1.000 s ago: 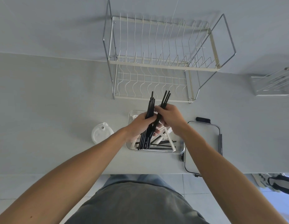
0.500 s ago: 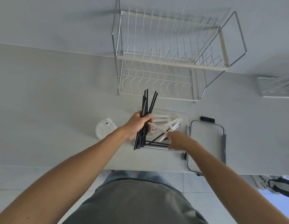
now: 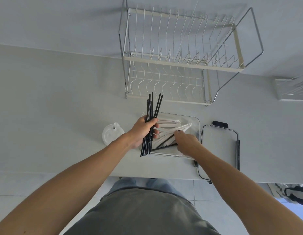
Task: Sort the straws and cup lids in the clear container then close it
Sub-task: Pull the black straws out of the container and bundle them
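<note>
A clear container sits on the white counter in front of me, with white wrapped straws and a few black straws lying crossed inside. My left hand holds a bundle of black straws upright over the container's left end. My right hand reaches into the container, fingertips pinching a black straw among the white ones. A stack of white cup lids rests left of the container. The container's lid lies flat to its right, black clips at its edges.
A two-tier wire dish rack stands behind the container against the wall. A second clear holder sits at the far right. The counter's front edge runs just below the container, with floor tiles and a shoe beyond.
My right hand left the bundle and dropped into the container, then reached further in among the straws. My left hand kept the black bundle, holding nearly still.
</note>
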